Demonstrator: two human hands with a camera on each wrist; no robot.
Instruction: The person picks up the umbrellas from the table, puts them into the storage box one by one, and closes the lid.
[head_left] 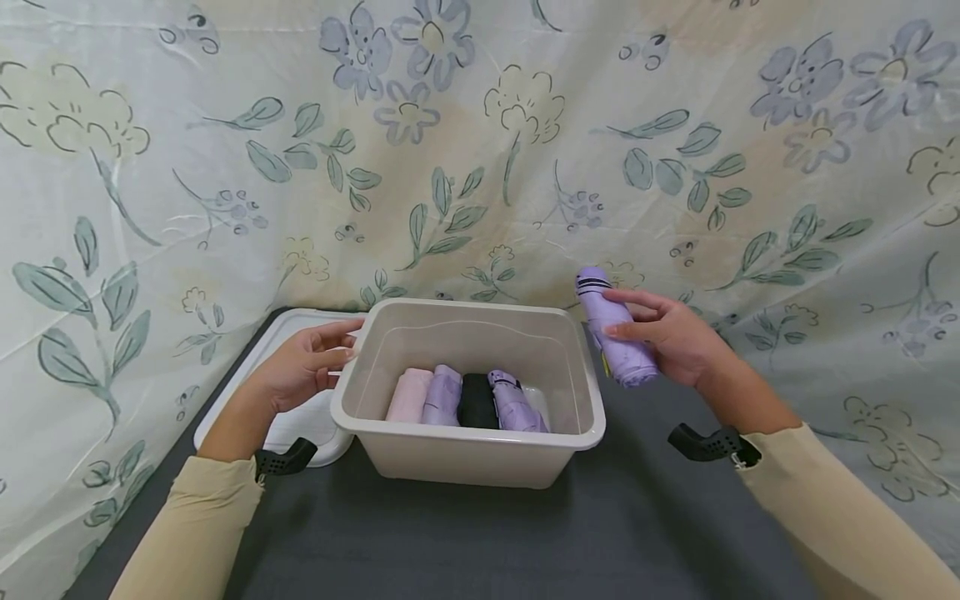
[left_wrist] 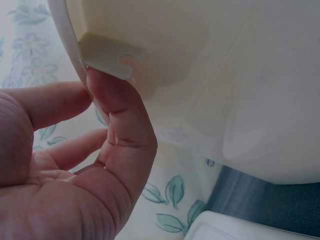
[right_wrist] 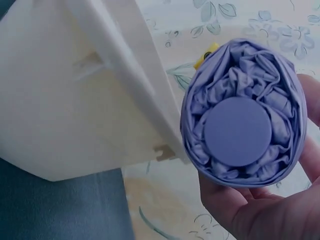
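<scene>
A beige plastic bin [head_left: 465, 460] stands on a dark grey tabletop. Lying side by side in it are folded umbrellas: pink [head_left: 408, 396], lilac [head_left: 442, 394], black [head_left: 477, 400] and purple [head_left: 514, 402]. My right hand [head_left: 637, 323] grips another lilac folded umbrella [head_left: 611, 321] just right of the bin, above the table. In the right wrist view this umbrella's round end cap [right_wrist: 238, 131] faces the camera beside the bin's rim [right_wrist: 145, 90], with my fingers [right_wrist: 260, 210] under it. My left hand [head_left: 339, 346] rests with straight fingers at the bin's left rim. My thumb [left_wrist: 117, 107] touches a tab under the rim [left_wrist: 107, 57].
A white lid [head_left: 288, 333] lies flat on the table left of the bin, partly under my left hand. The grey tabletop [head_left: 525, 542] runs to the front edge. A floral cloth [head_left: 480, 167] hangs close behind and on both sides.
</scene>
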